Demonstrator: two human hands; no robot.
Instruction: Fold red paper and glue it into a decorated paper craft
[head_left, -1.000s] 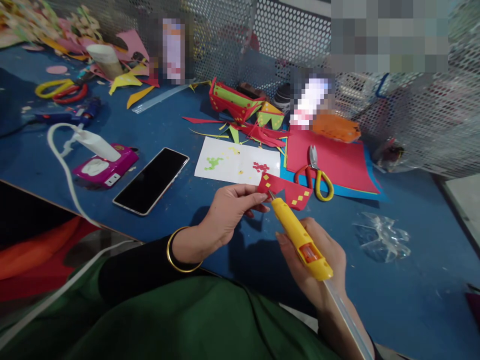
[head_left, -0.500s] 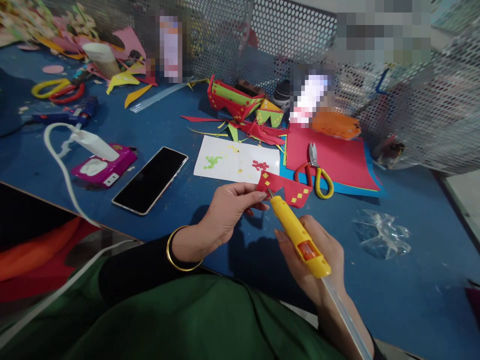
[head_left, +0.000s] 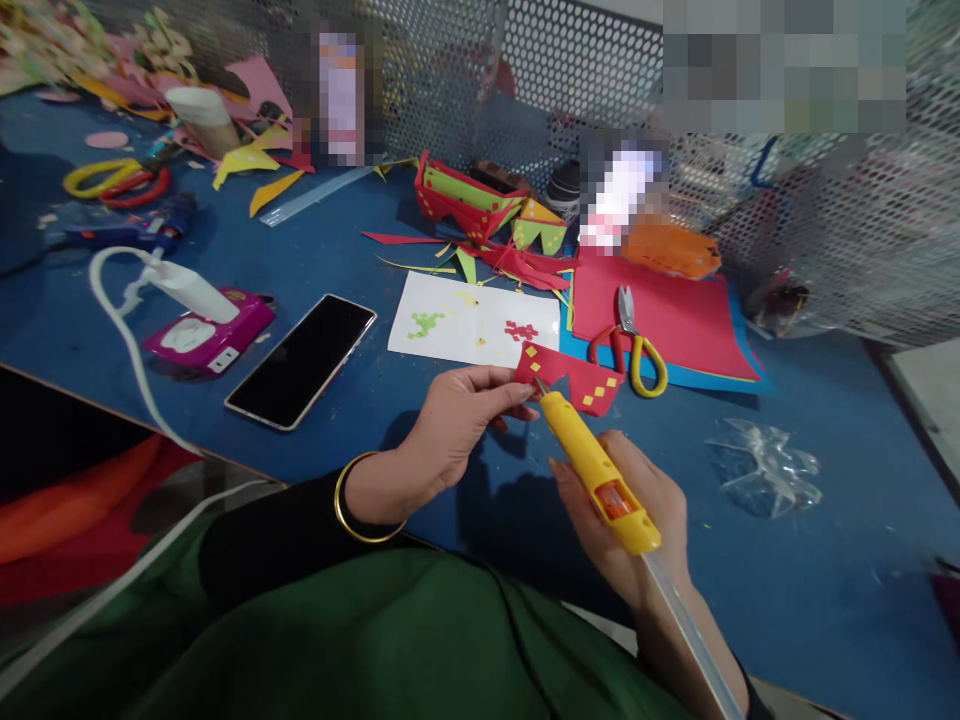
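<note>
My left hand [head_left: 465,425] pinches the left end of a red paper mask [head_left: 576,380] dotted with small yellow squares. In my right hand [head_left: 641,500] is a yellow hot glue gun [head_left: 589,450], a clear glue stick trailing from its back end. The gun's metal nozzle meets the red paper close to my left fingertips; whether glue is coming out is too small to see. Just beyond the mask lies a white sheet [head_left: 450,345] with little green, yellow and red paper bits on it.
Scissors [head_left: 634,345] rest on red sheets [head_left: 656,300] to the right. A clear plastic wrapper [head_left: 765,465] lies nearer. On the left are a phone [head_left: 300,360] and a purple extension socket [head_left: 217,335] with a white cable. Finished-looking masks [head_left: 465,205] and scraps sit against the mesh.
Almost nothing differs. Both hands, the mask and the glue gun hold nearly the same position, with the nozzle still at the paper.
</note>
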